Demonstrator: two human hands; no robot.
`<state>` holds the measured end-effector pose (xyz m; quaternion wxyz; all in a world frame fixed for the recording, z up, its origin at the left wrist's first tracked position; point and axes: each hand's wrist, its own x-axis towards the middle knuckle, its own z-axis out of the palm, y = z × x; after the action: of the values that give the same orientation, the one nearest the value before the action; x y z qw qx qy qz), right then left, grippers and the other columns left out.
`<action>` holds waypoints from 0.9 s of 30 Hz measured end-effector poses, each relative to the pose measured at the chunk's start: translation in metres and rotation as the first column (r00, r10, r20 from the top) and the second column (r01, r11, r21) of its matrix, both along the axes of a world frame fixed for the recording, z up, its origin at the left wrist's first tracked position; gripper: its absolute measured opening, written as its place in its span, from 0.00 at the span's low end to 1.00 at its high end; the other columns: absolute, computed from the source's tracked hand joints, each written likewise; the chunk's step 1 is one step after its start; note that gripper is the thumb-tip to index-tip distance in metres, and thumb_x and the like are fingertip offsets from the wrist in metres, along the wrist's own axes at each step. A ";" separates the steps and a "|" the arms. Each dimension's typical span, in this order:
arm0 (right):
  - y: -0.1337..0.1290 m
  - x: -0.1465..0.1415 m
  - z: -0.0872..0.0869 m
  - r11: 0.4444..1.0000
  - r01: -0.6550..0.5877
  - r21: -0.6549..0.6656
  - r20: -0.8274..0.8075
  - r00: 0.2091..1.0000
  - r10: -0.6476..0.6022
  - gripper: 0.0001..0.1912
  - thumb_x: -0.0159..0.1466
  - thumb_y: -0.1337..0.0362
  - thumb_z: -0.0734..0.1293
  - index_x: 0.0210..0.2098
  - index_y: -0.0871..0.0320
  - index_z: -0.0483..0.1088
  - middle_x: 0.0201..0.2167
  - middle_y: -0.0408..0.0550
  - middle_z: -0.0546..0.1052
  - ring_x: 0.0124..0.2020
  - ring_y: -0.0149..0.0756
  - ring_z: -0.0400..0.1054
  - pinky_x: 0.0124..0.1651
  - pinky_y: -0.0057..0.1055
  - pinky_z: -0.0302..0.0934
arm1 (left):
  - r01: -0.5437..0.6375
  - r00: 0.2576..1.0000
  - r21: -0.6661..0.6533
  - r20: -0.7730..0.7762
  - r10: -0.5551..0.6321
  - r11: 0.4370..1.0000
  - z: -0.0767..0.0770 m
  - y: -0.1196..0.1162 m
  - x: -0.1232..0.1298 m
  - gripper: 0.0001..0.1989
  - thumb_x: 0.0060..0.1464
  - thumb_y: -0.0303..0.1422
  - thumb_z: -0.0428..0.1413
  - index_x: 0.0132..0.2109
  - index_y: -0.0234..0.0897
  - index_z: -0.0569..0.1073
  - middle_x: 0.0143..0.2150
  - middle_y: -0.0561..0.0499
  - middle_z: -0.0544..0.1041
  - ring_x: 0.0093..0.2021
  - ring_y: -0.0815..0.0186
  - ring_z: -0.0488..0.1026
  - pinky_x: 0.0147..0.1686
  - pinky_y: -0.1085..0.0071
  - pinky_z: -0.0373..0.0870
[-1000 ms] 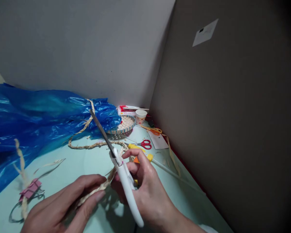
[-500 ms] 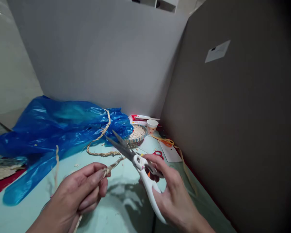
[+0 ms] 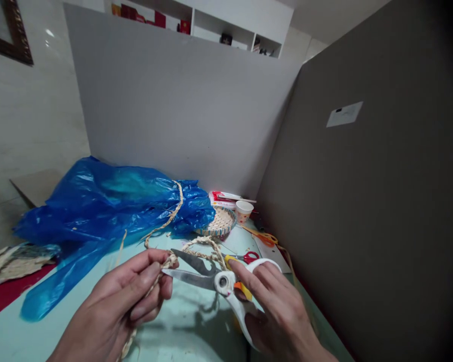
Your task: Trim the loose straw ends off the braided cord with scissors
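Observation:
Between the thumb and fingers of my left hand is a pale braided straw cord. One stretch of it hangs below that hand, and a loop of braid curves behind the blades. My right hand is closed around the handles of white-handled scissors. Their blades are parted and point left, with the tips at the cord close to my left fingertips. Whether the blades touch the cord is hard to tell.
A blue plastic bag lies at the back left. Behind the scissors are a woven basket, a paper cup, red-handled scissors and orange-handled scissors. Grey panels enclose the back and right.
The scissors have turned to point left and come to the cord at my left fingers, blades spread wider. The braid beyond now curls in a loop. The camera view has tilted up.

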<state>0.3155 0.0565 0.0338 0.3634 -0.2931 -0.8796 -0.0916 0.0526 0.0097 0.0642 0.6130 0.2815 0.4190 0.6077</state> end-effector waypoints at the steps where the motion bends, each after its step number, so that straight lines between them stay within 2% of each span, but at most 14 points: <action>1: 0.000 0.000 0.000 1.000 0.009 0.014 0.003 1.000 -0.009 0.42 0.51 0.79 0.61 0.67 0.60 0.61 0.33 0.49 0.70 0.35 0.44 0.65 0.36 0.36 0.64 | -0.021 1.000 -0.011 0.001 0.021 1.000 -0.001 0.000 0.001 0.20 0.41 0.41 0.74 0.41 0.41 0.81 0.26 0.53 0.79 0.21 0.75 0.59 0.22 0.79 0.65; 5: 0.000 -0.002 -0.001 0.999 -0.001 0.040 -0.013 1.000 0.001 0.42 0.52 0.78 0.61 0.67 0.60 0.61 0.33 0.48 0.71 0.34 0.43 0.64 0.36 0.36 0.63 | -0.088 0.996 -0.055 0.000 0.088 0.995 -0.009 -0.002 0.001 0.23 0.38 0.41 0.76 0.42 0.42 0.81 0.29 0.52 0.81 0.21 0.73 0.62 0.23 0.76 0.67; 8: -0.001 -0.002 -0.001 0.999 -0.002 0.043 -0.021 1.000 0.003 0.41 0.53 0.79 0.61 0.67 0.61 0.62 0.33 0.48 0.71 0.34 0.42 0.63 0.36 0.35 0.62 | -0.054 0.999 -0.038 0.003 0.054 0.998 -0.015 -0.001 0.001 0.23 0.37 0.40 0.76 0.42 0.42 0.81 0.31 0.50 0.83 0.21 0.74 0.62 0.22 0.76 0.65; 12: -0.003 -0.001 -0.003 0.995 0.022 0.093 0.020 1.000 -0.024 0.38 0.56 0.78 0.61 0.67 0.63 0.62 0.32 0.48 0.71 0.34 0.41 0.64 0.37 0.35 0.62 | -0.015 1.000 0.028 -0.016 0.015 1.000 -0.017 0.001 0.002 0.23 0.40 0.43 0.75 0.43 0.39 0.81 0.27 0.48 0.82 0.20 0.75 0.59 0.20 0.79 0.61; 18: -0.003 -0.003 -0.007 0.987 0.068 0.147 -0.016 0.998 -0.067 0.31 0.64 0.75 0.59 0.67 0.62 0.63 0.30 0.47 0.72 0.31 0.40 0.64 0.35 0.35 0.59 | -0.029 0.996 0.048 -0.083 0.033 0.998 -0.019 0.002 0.004 0.22 0.43 0.44 0.73 0.43 0.40 0.81 0.29 0.49 0.82 0.21 0.75 0.59 0.20 0.78 0.60; 24: -0.006 -0.002 -0.003 0.988 0.045 0.144 0.040 0.998 -0.051 0.27 0.65 0.77 0.59 0.63 0.65 0.66 0.30 0.47 0.75 0.29 0.37 0.68 0.33 0.32 0.61 | -0.115 0.984 -0.015 -0.142 0.112 0.993 -0.009 0.004 0.001 0.23 0.44 0.45 0.69 0.45 0.39 0.80 0.30 0.48 0.80 0.22 0.68 0.67 0.19 0.71 0.64; 27: -0.004 -0.005 -0.008 0.991 0.026 0.134 -0.027 0.999 -0.023 0.28 0.62 0.78 0.59 0.61 0.63 0.68 0.28 0.46 0.76 0.27 0.36 0.69 0.30 0.30 0.60 | -0.116 0.987 -0.037 -0.115 0.111 0.993 -0.002 0.006 0.001 0.25 0.43 0.47 0.68 0.47 0.39 0.80 0.30 0.48 0.80 0.23 0.66 0.69 0.19 0.71 0.65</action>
<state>0.3104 0.0521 0.0261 0.3925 -0.2799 -0.8630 -0.1514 0.0536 0.0155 0.0617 0.5589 0.2776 0.4816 0.6154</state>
